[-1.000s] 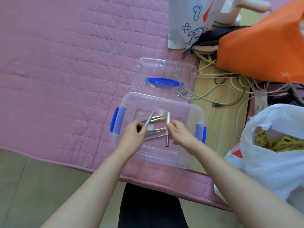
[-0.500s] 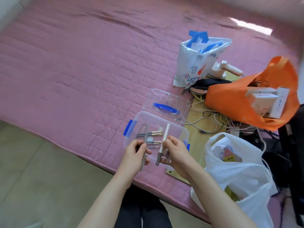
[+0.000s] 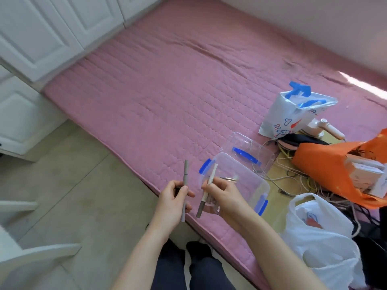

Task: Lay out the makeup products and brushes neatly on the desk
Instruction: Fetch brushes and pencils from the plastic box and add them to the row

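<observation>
Slim matte pencils (image 3: 185, 181) in both hands (image 3: 171, 197)

Pink quilted mat (image 3: 171, 84) covers most of floor. Beige tiled floor (image 3: 79, 197) beside it, lower left. White panelled cabinet doors (image 3: 41, 34) upper left. Pale wall (image 3: 314, 21) at top right. Bright light patch (image 3: 360, 83), probably sunlight, at mat's far edge.
</observation>
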A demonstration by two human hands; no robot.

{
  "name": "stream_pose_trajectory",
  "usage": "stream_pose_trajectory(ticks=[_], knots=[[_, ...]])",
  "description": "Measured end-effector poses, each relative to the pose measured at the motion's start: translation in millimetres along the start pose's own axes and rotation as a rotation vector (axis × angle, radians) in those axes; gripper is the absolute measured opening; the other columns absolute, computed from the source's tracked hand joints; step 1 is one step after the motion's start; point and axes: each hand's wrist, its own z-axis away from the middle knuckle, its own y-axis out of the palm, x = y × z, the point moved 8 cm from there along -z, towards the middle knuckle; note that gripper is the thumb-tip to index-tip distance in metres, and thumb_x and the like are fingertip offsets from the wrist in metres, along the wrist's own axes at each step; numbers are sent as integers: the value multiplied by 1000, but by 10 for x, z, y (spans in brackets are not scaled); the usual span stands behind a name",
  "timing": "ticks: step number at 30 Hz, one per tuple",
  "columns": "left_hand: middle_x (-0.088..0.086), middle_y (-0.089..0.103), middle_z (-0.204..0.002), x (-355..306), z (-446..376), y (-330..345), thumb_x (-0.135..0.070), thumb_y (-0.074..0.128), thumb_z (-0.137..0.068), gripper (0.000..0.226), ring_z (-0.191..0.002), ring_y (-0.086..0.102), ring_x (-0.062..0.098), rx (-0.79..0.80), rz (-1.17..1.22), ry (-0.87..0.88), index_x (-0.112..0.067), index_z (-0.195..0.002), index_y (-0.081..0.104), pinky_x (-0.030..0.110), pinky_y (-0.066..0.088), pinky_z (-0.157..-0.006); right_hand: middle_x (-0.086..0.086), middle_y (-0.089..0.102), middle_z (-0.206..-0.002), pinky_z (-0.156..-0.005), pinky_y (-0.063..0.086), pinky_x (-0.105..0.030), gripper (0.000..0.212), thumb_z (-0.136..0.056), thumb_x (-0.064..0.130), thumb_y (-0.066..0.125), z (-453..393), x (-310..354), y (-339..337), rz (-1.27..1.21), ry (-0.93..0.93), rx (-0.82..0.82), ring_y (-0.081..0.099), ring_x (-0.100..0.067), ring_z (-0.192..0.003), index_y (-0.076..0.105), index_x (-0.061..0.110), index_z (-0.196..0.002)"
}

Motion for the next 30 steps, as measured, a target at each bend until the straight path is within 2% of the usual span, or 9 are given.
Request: stream_pose_trajectory(ticks=[5, 7, 9, 12, 16, 21, 24, 27, 30], knots=[[4, 52, -66, 54, 195, -683, -12, 46, -97, 8, -52, 47, 15, -119, 105, -11, -5, -98, 50, 27, 44, -55, -11, 59, -78, -71, 52, -38, 14, -88, 11, 56, -8, 34, 695, 42, 72, 84, 60, -25, -78, 63, 10, -77], [4, 47, -63, 77, 267, -1008, -10, 46, -96, 6, -49, 41, 15, -175, 135, -9, -6, -96, 51, 26, 40, -49, -9, 60, -75, -67, 51, -36, 15, -90, 11, 54, -5, 65, 1022, 89, 68, 131, 62, -24, -76, 62, 10, -77], [2, 45, -59, 108, 326, -1355, -9, 48, -96, 6, -46, 37, 14, -220, 169, -10, -8, -97, 54, 25, 34, -44, -7, 56, -73, -57, 47, -28, 14, -90, 12, 54, -17, 105, 1366, 159, 50, 171, 59, -21, -68, 61, 11, -78], [1, 46, -58, 147, 402, -1903, -13, 55, -94, 4, -43, 34, 13, -279, 181, 9, -14, -95, 59, 24, 30, -40, -5, 51, -75, -50, 43, -23, 12, -89, 17, 55, -74, 136, 1856, 265, 42, 177, 54, -12, -55, 64, 15, -82], [5, 54, -60, 186, 466, -2628, -16, 60, -92, 4, -40, 36, 17, -332, 170, 45, -13, -94, 58, 26, 30, -40, -3, 49, -74, -51, 43, -23, 14, -90, 22, 55, -155, 215, 2517, 362, 12, 189, 49, -16, -61, 67, 18, -84], [12, 63, -63, 276, 539, -3416, -22, 51, -97, 6, -39, 53, 29, -382, 128, 59, -16, -96, 50, 26, 38, -37, 1, 50, -69, -57, 46, -27, 13, -90, 21, 57, -218, 304, 3333, 403, -26, 229, 52, -13, -57, 68, 16, -85], [10, 62, -62, 375, 590, -3797, -25, 48, -98, 7, -40, 57, 33, -420, 163, 37, -19, -96, 49, 27, 37, -35, 2, 50, -68, -53, 45, -24, 13, -90, 19, 55, -250, 316, 3765, 446, -30, 261, 52, -10, -55, 67, 13, -89], [7, 58, -60, 429, 619, -4101, -24, 51, -97, 5, -37, 51, 28, -463, 162, 59, -20, -95, 50, 27, 36, -35, 2, 48, -66, -47, 41, -21, 12, -91, 18, 55, -293, 326, 4148, 466, -33, 301, 50, -9, -53, 66, 13, -88], [4, 53, -59, 519, 597, -4373, -19, 59, -93, 6, -38, 44, 17, -545, 160, 59, -18, -90, 53, 26, 34, -36, 2, 46, -67, -52, 43, -22, 12, -91, 18, 56, -387, 378, 4459, 537, -69, 320, 49, -9, -55, 67, 13, -89]])
